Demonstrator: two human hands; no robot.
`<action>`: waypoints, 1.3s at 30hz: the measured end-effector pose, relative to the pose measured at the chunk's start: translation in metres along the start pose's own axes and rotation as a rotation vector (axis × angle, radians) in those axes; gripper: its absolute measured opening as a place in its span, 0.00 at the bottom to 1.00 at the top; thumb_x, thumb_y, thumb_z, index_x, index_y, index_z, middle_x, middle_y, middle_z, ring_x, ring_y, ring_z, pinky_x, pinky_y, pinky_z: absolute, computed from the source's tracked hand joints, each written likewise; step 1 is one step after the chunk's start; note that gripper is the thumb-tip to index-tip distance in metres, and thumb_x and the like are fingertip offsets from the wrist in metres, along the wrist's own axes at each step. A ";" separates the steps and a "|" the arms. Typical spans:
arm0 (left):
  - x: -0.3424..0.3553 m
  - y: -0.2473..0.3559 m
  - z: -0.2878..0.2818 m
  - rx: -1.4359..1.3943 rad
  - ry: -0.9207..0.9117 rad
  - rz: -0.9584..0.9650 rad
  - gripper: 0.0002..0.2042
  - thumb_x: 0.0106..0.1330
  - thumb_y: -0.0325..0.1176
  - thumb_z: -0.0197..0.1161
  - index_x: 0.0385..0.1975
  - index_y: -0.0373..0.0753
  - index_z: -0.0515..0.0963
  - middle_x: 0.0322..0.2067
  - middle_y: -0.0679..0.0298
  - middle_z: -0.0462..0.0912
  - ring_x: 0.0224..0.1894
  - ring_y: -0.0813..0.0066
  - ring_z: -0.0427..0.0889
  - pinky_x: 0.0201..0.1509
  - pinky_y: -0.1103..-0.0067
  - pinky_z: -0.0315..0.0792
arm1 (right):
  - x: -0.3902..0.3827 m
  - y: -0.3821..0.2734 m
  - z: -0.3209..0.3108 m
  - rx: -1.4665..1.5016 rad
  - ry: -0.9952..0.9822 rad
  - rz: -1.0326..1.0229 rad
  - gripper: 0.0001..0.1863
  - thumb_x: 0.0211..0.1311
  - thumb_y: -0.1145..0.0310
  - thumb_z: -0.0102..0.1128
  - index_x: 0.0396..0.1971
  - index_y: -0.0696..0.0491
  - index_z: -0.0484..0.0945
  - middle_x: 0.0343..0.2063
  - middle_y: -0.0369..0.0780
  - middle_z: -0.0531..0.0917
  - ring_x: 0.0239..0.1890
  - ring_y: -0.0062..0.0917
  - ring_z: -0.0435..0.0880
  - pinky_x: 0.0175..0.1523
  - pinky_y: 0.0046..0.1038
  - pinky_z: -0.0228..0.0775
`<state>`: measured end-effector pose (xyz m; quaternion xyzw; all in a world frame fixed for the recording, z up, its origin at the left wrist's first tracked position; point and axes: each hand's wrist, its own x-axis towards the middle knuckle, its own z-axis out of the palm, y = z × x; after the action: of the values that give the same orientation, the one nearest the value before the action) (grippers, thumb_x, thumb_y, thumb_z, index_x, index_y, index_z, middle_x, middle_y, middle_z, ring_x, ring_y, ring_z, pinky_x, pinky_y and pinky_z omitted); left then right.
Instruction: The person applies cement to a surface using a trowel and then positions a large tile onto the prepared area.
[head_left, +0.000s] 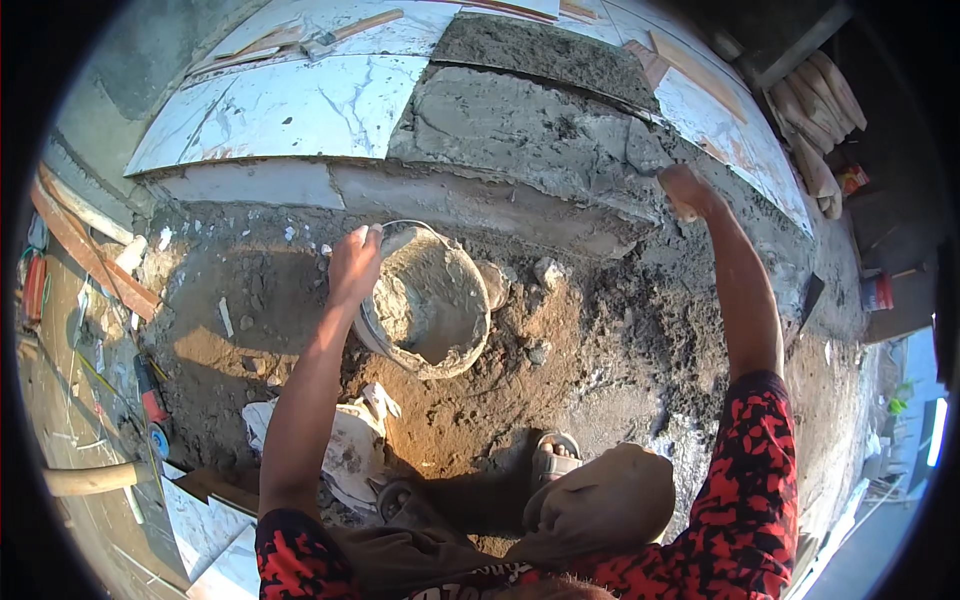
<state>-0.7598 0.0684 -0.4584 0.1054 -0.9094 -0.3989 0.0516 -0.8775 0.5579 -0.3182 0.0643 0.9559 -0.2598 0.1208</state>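
Observation:
My left hand (355, 262) is closed on the left rim of a mortar-caked bucket (477, 318), close to its wire handle. Wet grey mortar (395, 305) partly fills the bucket, which stands tilted on the soil. At the right, my right hand (686, 192) is in a fist over the step's edge. It grips what looks like a trowel (645, 150), its blade smeared with grey mortar and its handle hidden in my fingers. The blade rests at the right end of a rough mortar bed (510, 115) spread on the raised step.
White marbled tiles (300, 110) flank the mortar bed, with wood strips (365, 25) on them. An angle grinder (152, 395), a wooden handle (95, 480) and a rusty metal bar (95, 245) lie at left. A dirty white sack (345, 450) is near my feet; stacked sacks (815, 100) stand far right.

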 end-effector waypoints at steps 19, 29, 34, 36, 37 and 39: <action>-0.007 0.018 -0.014 0.016 -0.071 -0.041 0.24 0.66 0.45 0.43 0.43 0.26 0.75 0.43 0.39 0.76 0.49 0.44 0.73 0.54 0.64 0.65 | 0.069 -0.076 -0.005 -0.374 -0.087 0.010 0.25 0.59 0.53 0.47 0.38 0.64 0.73 0.31 0.47 0.80 0.34 0.40 0.81 0.38 0.47 0.76; 0.000 0.006 -0.003 -0.012 -0.053 -0.069 0.26 0.66 0.46 0.45 0.45 0.25 0.74 0.43 0.41 0.76 0.49 0.46 0.74 0.55 0.65 0.65 | 0.004 -0.007 0.002 0.110 -0.091 0.159 0.17 0.66 0.56 0.40 0.33 0.54 0.73 0.17 0.35 0.75 0.20 0.21 0.77 0.19 0.26 0.70; -0.001 0.013 0.001 -0.008 -0.032 0.019 0.25 0.66 0.46 0.45 0.44 0.25 0.75 0.44 0.40 0.76 0.50 0.46 0.74 0.55 0.66 0.65 | -0.025 -0.081 0.035 0.111 -0.229 0.024 0.17 0.66 0.56 0.40 0.31 0.55 0.72 0.21 0.36 0.77 0.21 0.25 0.78 0.22 0.31 0.72; -0.002 0.010 0.001 0.012 -0.005 0.034 0.25 0.66 0.46 0.45 0.44 0.25 0.75 0.43 0.40 0.76 0.50 0.46 0.74 0.55 0.66 0.65 | -0.028 -0.092 0.033 0.012 -0.231 -0.067 0.17 0.66 0.57 0.40 0.33 0.54 0.73 0.22 0.38 0.78 0.21 0.28 0.79 0.25 0.32 0.73; -0.003 0.010 0.000 0.030 0.022 0.049 0.25 0.65 0.46 0.45 0.44 0.26 0.75 0.43 0.40 0.76 0.49 0.46 0.74 0.55 0.65 0.65 | -0.029 -0.094 0.026 -0.234 -0.220 -0.127 0.16 0.65 0.57 0.42 0.33 0.54 0.73 0.24 0.40 0.79 0.23 0.30 0.80 0.28 0.32 0.74; -0.004 0.008 -0.007 0.022 -0.029 0.003 0.26 0.65 0.47 0.46 0.46 0.25 0.73 0.45 0.40 0.75 0.52 0.48 0.73 0.56 0.67 0.64 | -0.020 -0.083 0.014 -0.627 -0.170 -0.233 0.15 0.64 0.58 0.44 0.33 0.54 0.75 0.26 0.41 0.80 0.24 0.33 0.80 0.31 0.32 0.76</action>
<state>-0.7562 0.0693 -0.4476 0.0989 -0.9145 -0.3905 0.0379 -0.8706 0.4785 -0.2850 -0.1074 0.9767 0.0299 0.1836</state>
